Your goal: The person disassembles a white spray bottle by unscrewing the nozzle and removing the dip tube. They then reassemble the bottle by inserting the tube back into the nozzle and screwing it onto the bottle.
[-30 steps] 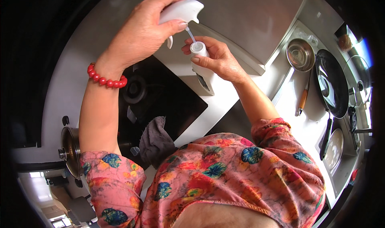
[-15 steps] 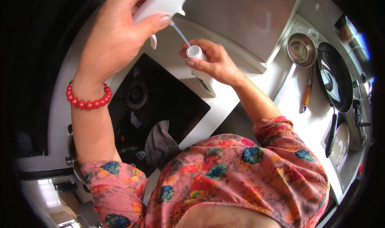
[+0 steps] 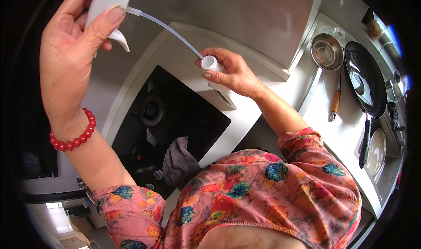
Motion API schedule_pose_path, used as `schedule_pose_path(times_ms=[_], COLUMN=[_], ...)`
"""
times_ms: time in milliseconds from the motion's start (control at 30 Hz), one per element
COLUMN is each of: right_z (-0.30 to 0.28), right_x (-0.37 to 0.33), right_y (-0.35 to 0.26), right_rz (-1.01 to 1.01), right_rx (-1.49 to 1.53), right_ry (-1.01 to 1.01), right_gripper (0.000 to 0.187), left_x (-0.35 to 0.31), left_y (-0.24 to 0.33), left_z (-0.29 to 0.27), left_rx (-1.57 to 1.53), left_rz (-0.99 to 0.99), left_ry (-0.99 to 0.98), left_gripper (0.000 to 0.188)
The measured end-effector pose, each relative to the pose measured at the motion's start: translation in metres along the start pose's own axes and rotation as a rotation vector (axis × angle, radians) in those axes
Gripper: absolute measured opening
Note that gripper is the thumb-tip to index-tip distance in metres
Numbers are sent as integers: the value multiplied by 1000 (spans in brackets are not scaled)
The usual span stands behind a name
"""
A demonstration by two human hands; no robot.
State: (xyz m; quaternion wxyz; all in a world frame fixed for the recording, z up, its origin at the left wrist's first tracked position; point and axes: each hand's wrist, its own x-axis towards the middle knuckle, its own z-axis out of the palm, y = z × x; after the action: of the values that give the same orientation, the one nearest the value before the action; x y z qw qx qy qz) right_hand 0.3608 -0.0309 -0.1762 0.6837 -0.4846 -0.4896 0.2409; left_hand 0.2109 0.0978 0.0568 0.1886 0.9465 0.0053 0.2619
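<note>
Up at the upper left, my left hand (image 3: pixel 66 58) is closed round a white trigger spray head (image 3: pixel 108 4), thumb across its side, the curved trigger pointing down. From the spray head a thin clear tube (image 3: pixel 169 29) bows down to the right. Its lower end meets the near rim of a white bottle's ribbed neck (image 3: pixel 209 63); whether it goes inside cannot be made out. My right hand (image 3: pixel 236 76) grips the bottle around that neck, thumb in front and fingers behind, partly hiding its body. The bottle is tilted above the counter.
Below my hands lies a black glass hob (image 3: pixel 193 104) with a burner (image 3: pixel 152 110). A grey cloth (image 3: pixel 180 161) rests at its near edge. On the right counter are a steel saucepan (image 3: pixel 326 51) and a black frying pan (image 3: pixel 362 69). A grey wall panel (image 3: pixel 263 21) rises behind.
My left hand has moved left with the spray head, away from the bottle. The tube, straighter before, now shows more length and bends. My right hand has barely shifted.
</note>
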Motion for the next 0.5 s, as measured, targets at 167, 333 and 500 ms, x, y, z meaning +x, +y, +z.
schedule_pose_path(times_ms=[167, 333, 500], right_z=[-1, 4, 2], right_x=[-2, -1, -2], right_y=[1, 5, 7], right_rz=[13, -42, 2], right_rx=[23, 76, 73], right_ry=[7, 55, 43], right_gripper=[45, 40, 40], left_x=[-1, -4, -5], left_y=[-2, -8, -15], left_z=[-8, -27, -31], left_rx=[-24, 13, 40], left_rz=[3, -7, -31], left_ry=[43, 27, 56], left_gripper=[42, 43, 44])
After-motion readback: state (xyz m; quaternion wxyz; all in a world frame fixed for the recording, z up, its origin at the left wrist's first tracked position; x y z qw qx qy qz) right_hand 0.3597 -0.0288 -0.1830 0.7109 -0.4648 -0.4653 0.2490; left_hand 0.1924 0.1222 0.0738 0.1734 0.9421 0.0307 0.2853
